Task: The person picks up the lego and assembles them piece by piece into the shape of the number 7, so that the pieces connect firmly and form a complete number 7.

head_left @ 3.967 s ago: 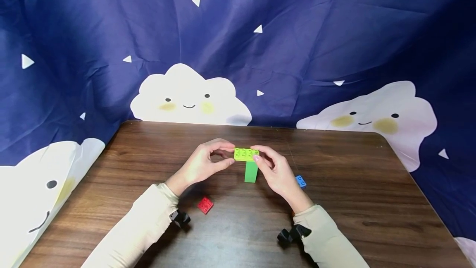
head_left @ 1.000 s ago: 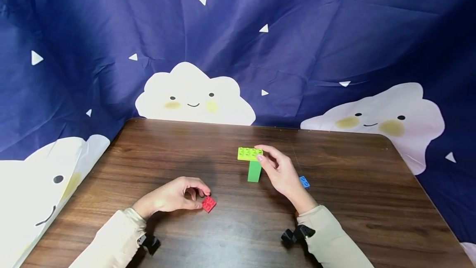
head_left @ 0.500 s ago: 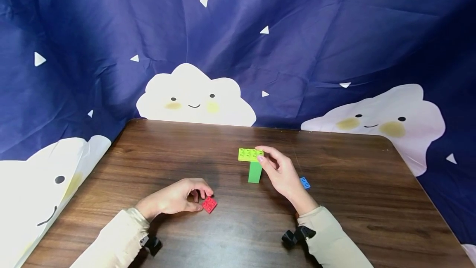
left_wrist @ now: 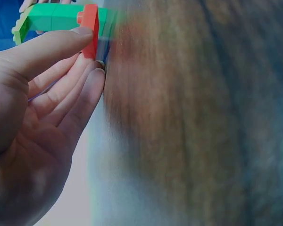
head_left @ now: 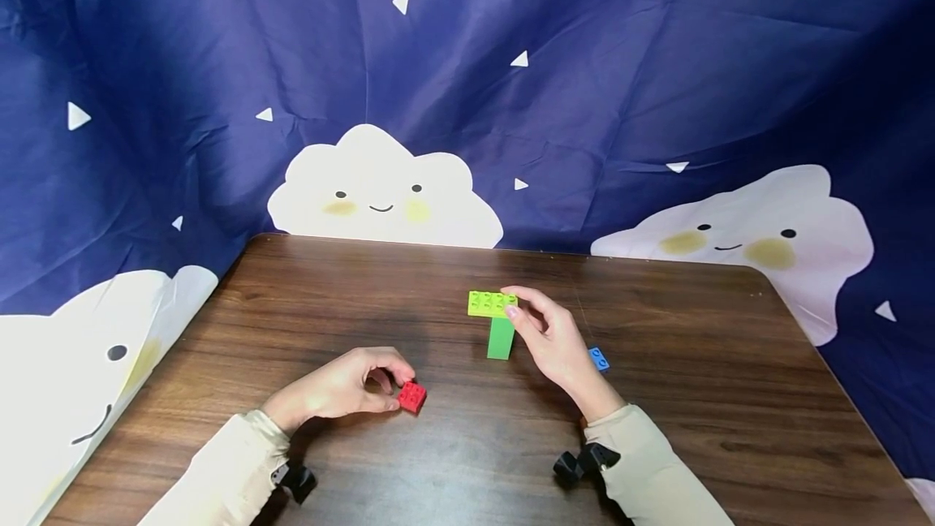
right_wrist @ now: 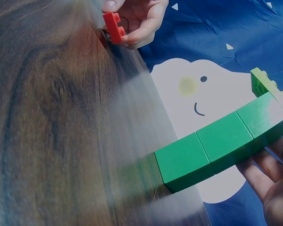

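Tabletop (head_left: 453,469) ran beneath the person's right grip (head_left: 553,339) and left grip (head_left: 358,384). A green tower (head_left: 500,339) stood upright just left of the right grip, which pinched the lime block (head_left: 484,303) across its top. Clamped in the left grip was a red block (head_left: 413,398). A blue block (head_left: 600,359) lay near the right grip's outer side.

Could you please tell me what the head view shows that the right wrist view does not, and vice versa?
Only the head view shows the blue brick and both pale sleeves.

Only the right wrist view shows the green column visibly divided into three blocks.

Both show the red brick in the left grip, the lime brick atop the column, the right grip, the table and the cloud-patterned backdrop.
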`<state>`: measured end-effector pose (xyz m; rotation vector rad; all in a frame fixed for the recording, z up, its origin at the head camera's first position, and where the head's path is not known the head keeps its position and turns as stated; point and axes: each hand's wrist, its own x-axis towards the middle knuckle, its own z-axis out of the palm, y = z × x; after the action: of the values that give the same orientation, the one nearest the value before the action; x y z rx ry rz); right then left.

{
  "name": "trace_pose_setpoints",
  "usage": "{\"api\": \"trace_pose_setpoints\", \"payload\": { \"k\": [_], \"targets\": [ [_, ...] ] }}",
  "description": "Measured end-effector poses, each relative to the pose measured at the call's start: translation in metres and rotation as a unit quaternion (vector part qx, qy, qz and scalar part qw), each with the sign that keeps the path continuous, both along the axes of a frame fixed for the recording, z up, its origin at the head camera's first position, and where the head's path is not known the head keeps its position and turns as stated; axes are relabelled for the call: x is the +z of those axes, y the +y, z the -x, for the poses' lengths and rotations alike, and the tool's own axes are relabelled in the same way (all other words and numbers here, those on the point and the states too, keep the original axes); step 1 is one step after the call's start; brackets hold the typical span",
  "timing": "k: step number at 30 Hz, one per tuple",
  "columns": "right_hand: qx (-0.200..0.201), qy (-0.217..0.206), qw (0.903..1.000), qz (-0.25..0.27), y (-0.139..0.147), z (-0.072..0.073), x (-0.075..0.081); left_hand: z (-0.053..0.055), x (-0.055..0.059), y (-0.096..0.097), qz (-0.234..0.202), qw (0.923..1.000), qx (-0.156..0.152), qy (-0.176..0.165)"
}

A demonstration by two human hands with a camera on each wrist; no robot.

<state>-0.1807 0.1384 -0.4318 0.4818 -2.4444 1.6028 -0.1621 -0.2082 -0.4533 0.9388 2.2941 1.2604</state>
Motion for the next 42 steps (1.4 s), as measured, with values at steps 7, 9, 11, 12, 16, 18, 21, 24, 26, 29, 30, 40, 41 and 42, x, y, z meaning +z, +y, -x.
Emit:
{"api": "trace_pose_setpoints", "payload": {
  "k": [7, 9, 11, 12, 16, 18, 21, 24, 26, 29, 30, 40, 41, 42],
  "targets": [
    [0.002, -0.017, 0.9998, -0.001, 0.0, 0.0, 0.001, 0.002, 0.0, 0.001, -0.025, 0.9994, 0.018, 0.017],
    [0.002, -0.02, 0.9998, -0.003, 0.0, 0.0, 0.001, 0.003, 0.0, 0.002, -0.029, 0.999, 0.024, 0.024],
    [0.002, -0.019, 0.9998, -0.002, 0.0, 0.0, 0.0, 0.003, 0.001, 0.002, -0.029, 0.9986, 0.03, 0.031],
    [0.002, -0.018, 0.9998, -0.001, 0.0, 0.0, 0.0, 0.004, 0.001, 0.002, -0.028, 0.9985, 0.032, 0.034],
    [0.002, -0.016, 0.9999, 0.003, 0.001, 0.0, -0.001, 0.004, 0.002, 0.004, -0.025, 0.9982, 0.038, 0.039],
    [0.002, -0.015, 0.9999, 0.003, 0.001, 0.0, -0.001, 0.005, 0.003, 0.005, -0.028, 0.998, 0.042, 0.038],
    [0.003, -0.012, 0.9999, 0.002, 0.001, 0.0, -0.001, 0.006, 0.004, 0.006, -0.03, 0.9977, 0.052, 0.032],
    [0.001, -0.009, 1.0, 0.001, 0.001, 0.0, -0.001, 0.007, 0.007, 0.007, -0.039, 0.997, 0.061, 0.026],
    [0.001, -0.008, 1.0, 0.001, 0.0, 0.0, 0.0, 0.008, 0.008, 0.008, -0.047, 0.9966, 0.063, 0.026],
    [0.004, -0.008, 0.9999, 0.008, 0.0, 0.0, 0.0, 0.009, 0.01, 0.009, -0.053, 0.9959, 0.069, 0.024],
    [0.004, -0.008, 0.9999, 0.01, 0.0, 0.0, 0.0, 0.009, 0.011, 0.01, -0.054, 0.9957, 0.072, 0.023],
    [0.003, -0.015, 0.9998, 0.012, -0.001, 0.0, 0.0, 0.011, 0.017, 0.016, -0.06, 0.9937, 0.093, 0.016],
    [0.002, -0.016, 0.9998, 0.011, -0.001, 0.0, 0.001, 0.011, 0.018, 0.017, -0.061, 0.9934, 0.096, 0.018],
    [0.001, -0.016, 0.9998, 0.01, -0.001, 0.0, 0.001, 0.012, 0.019, 0.018, -0.062, 0.993, 0.099, 0.021]
  ]
}}
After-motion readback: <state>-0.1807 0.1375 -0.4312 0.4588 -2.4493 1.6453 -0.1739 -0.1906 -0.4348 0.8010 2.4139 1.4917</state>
